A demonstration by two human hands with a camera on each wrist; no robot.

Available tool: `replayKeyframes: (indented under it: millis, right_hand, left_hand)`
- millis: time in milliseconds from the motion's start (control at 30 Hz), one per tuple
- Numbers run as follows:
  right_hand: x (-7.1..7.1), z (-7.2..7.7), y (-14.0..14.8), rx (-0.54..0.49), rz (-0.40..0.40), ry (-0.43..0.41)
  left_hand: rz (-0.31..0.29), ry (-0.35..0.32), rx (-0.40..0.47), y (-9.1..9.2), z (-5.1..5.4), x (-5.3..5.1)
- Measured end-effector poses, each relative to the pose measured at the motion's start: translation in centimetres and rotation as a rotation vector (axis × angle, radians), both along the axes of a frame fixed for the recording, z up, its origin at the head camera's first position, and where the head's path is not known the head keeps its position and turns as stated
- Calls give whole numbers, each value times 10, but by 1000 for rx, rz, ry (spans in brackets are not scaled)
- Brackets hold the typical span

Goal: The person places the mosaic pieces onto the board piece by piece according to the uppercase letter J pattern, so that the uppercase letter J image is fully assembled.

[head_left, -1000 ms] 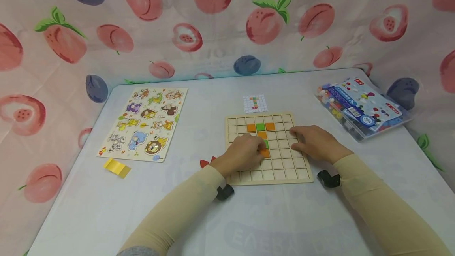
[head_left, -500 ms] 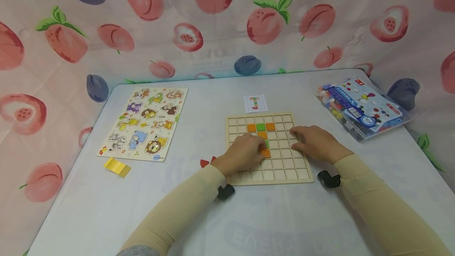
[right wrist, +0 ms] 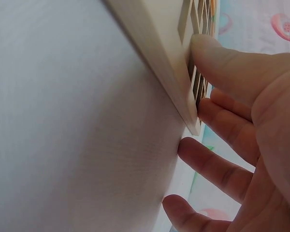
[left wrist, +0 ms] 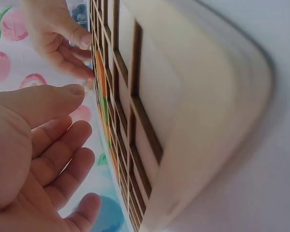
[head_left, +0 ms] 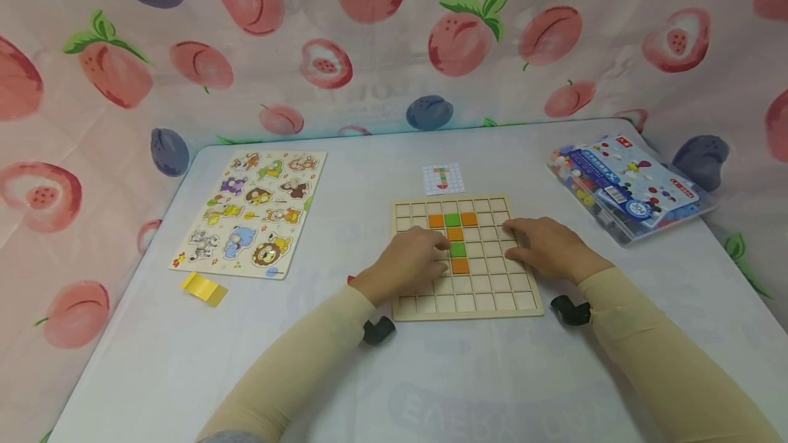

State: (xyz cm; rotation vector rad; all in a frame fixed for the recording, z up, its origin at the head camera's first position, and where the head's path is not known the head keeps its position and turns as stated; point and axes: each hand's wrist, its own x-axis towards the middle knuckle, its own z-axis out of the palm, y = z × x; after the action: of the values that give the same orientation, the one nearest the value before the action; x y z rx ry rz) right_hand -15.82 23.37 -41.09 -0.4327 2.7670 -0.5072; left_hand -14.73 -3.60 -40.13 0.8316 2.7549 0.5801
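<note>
A wooden grid board (head_left: 486, 303) lies on the table with square tiles in its cells. Across one row run an orange tile (head_left: 436, 221), a green tile (head_left: 452, 219) and another orange one (head_left: 469, 219). Below the green one come an orange, a green (head_left: 457, 249) and an orange tile (head_left: 460, 266). My left hand (head_left: 400, 264) hovers over the board's left part, thumb and fingers apart, holding nothing in the left wrist view. My right hand (head_left: 550, 246) rests at the board's right edge; its thumb (right wrist: 208, 48) touches the grid and its fingers are loosely bent.
Behind the board lies a small pattern card (head_left: 443, 178). An animal puzzle board (head_left: 252, 214) is at left, with a folded yellow piece (head_left: 204, 290) in front. A plastic box of beads (head_left: 628, 183) stands at back right. Something red (head_left: 351, 279) peeks out by my left wrist.
My left hand has let go of the lowest orange tile and drawn back left, uncovering the lower green and orange tiles. The red pieces are now mostly covered. My right hand stays put.
</note>
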Motion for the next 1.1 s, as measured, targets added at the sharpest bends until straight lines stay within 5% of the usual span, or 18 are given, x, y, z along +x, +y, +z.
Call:
replayKeyframes:
  millis: [567,1100]
  right_hand:
    - [-1,0,0,26,15,21]
    - [-1,-1,-1,35,-2,8]
  left_hand:
    - [101,-33,33,-36,3,7]
    - [152,2,35,-71,-2,15]
